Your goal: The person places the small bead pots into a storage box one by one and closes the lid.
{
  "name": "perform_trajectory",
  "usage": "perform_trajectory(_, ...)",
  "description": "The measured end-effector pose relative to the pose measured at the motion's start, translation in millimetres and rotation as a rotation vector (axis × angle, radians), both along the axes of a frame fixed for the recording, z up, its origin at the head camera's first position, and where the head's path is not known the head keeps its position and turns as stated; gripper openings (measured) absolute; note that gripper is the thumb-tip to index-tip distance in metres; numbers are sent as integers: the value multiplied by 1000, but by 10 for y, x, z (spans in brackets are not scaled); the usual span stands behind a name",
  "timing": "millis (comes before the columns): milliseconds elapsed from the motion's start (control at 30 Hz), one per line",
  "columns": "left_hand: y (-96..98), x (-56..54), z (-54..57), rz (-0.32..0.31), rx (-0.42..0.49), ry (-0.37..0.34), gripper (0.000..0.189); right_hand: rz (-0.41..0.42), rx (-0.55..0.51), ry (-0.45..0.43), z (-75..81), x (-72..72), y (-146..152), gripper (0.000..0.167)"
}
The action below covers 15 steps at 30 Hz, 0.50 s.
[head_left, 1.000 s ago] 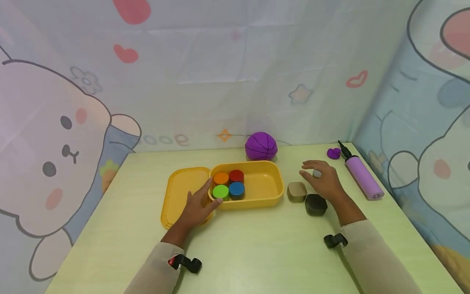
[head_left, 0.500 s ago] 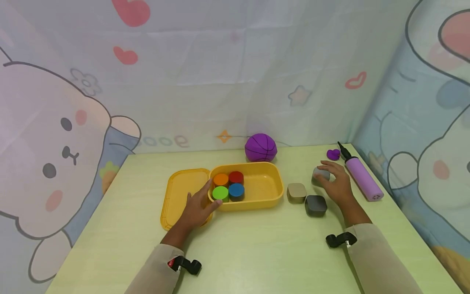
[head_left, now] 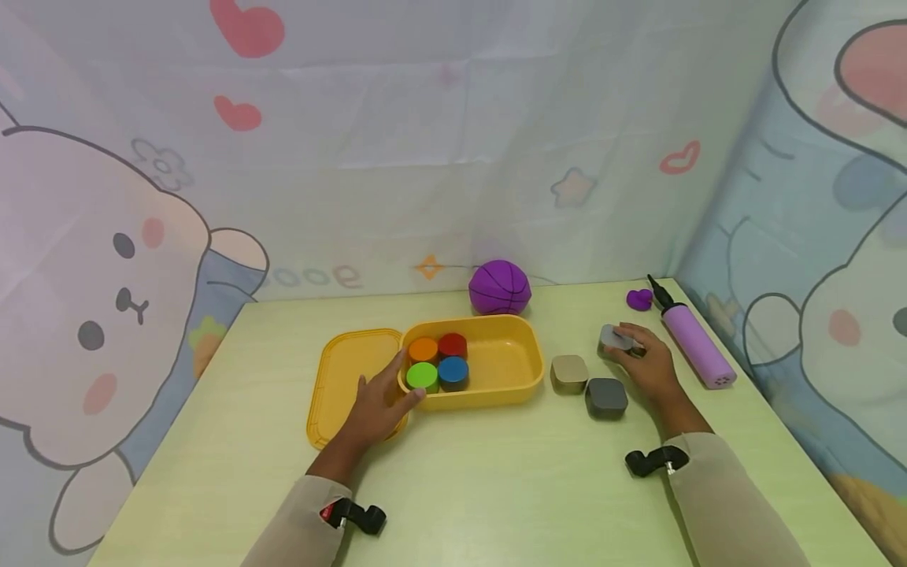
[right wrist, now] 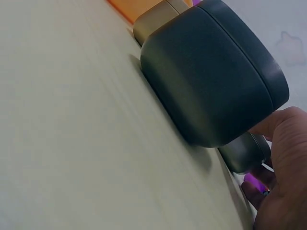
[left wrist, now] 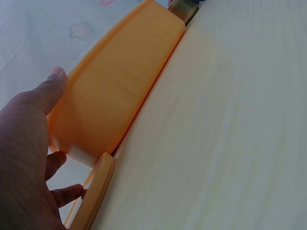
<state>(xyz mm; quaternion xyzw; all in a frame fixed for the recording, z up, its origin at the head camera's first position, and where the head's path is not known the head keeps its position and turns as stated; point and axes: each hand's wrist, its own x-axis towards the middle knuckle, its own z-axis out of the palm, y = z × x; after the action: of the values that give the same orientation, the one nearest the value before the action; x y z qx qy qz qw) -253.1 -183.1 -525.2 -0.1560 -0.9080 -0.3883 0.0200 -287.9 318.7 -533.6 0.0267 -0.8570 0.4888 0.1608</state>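
Note:
My left hand [head_left: 379, 405] rests at the left end of a yellow open box [head_left: 506, 394], its thumb at the front rim and its fingers along the end wall. Inside the box's left half stand an orange round pot [head_left: 423, 350], a red one [head_left: 452, 345], a green one [head_left: 422, 376] and a blue one [head_left: 453, 372]. To the right, my right hand [head_left: 648, 366] pinches a small grey rounded-square box [head_left: 612, 339] between thumb and fingers, low at the tabletop. In the right wrist view a dark grey box [right wrist: 211, 76] hides part of that hand.
A yellow lid [head_left: 347, 386] lies left of the box, partly behind my left hand. A tan box [head_left: 569, 374] stands beside the dark grey one. At the back are a purple ball [head_left: 500, 288], a small purple piece [head_left: 639, 299] and a lilac pump [head_left: 697, 346].
My right hand moves a little right, its fingers parting from the small grey box and then coming together on it. The left hand stays at the yellow box.

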Motion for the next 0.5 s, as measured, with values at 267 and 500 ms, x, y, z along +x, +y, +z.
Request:
perform_trajectory(267, -2, 5, -7, -1, 17, 1, 87, 18, -30, 18, -25, 10, 19, 49)
perform_trajectory(500, -5, 6, -8, -3, 22, 7, 87, -4, 18, 23, -16, 19, 3, 47)
